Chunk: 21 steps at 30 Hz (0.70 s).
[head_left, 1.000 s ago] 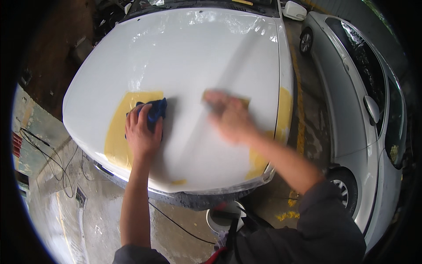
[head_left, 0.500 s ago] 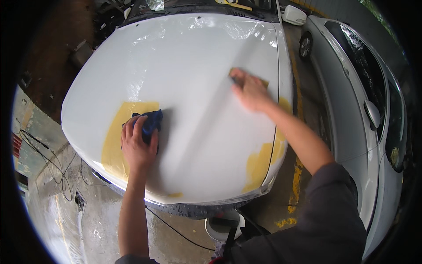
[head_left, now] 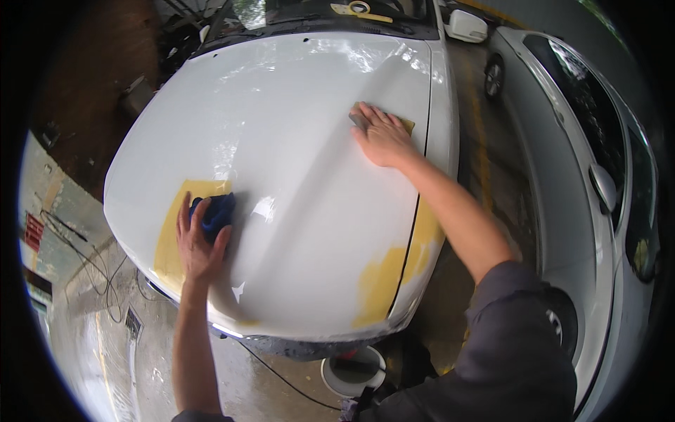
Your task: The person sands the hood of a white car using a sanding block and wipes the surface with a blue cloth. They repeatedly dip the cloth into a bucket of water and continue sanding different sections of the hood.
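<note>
A white car hood (head_left: 309, 190) spreads out before me, its paint reflecting light. At its left front, my left hand (head_left: 200, 253) grips a bunched dark blue cloth (head_left: 219, 213) over a yellow patch (head_left: 169, 246). Farther away on the right side, my right hand (head_left: 385, 143) presses a sheet that looks like sandpaper (head_left: 407, 125) against the hood, its fingers laid over it. A grey edge shows by the fingertips and a yellowish corner on the other side; the palm hides the middle. More yellow patches (head_left: 376, 285) cover the right front corner and fender.
A silver car (head_left: 520, 141) stands close on the right. Below the bumper sits a white bucket (head_left: 351, 383), with a thin dark hose (head_left: 285, 383) near it. Coiled cables (head_left: 105, 281) and a floor drain (head_left: 133, 322) lie at left. A tape roll (head_left: 359, 7) rests by the windshield.
The view has shifted slightly. My right hand, blurred before, is now sharp and a little farther up and left on the hood. My left hand still has the blue cloth.
</note>
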### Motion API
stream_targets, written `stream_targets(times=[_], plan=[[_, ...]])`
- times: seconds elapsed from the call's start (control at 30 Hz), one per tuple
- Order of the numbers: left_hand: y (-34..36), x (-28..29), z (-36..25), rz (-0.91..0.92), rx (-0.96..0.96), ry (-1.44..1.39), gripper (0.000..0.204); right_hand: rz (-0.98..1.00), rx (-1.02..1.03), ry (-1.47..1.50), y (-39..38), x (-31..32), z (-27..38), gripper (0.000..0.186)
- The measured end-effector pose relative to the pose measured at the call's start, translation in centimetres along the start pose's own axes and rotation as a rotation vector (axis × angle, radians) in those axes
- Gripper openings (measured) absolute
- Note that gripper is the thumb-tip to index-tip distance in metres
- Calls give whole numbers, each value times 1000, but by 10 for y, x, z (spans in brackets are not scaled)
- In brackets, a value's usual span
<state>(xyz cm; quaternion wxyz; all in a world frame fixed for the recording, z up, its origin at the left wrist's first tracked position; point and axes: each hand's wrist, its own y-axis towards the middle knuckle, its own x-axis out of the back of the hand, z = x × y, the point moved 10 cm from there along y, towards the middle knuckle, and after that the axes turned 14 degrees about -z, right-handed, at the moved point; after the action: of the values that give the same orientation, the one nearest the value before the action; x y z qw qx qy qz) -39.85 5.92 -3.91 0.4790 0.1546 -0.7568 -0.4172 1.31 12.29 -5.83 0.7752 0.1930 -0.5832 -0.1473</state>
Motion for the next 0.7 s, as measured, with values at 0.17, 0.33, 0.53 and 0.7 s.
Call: stream_targets(times=[0.17,0.33,0.53,0.7], plan=[[15,-25,60,138,313,307,53,62,551,416,-64,-16,136,56],[39,-36,6,64,350,416,33,170,494,390,18,-27,30,56],[142,-103,-170,126,216,246,32,382,624,358,-19,-15,68,60],[163,-127,-224,222,222,263,22,131,788,348,-6,-22,20,52]])
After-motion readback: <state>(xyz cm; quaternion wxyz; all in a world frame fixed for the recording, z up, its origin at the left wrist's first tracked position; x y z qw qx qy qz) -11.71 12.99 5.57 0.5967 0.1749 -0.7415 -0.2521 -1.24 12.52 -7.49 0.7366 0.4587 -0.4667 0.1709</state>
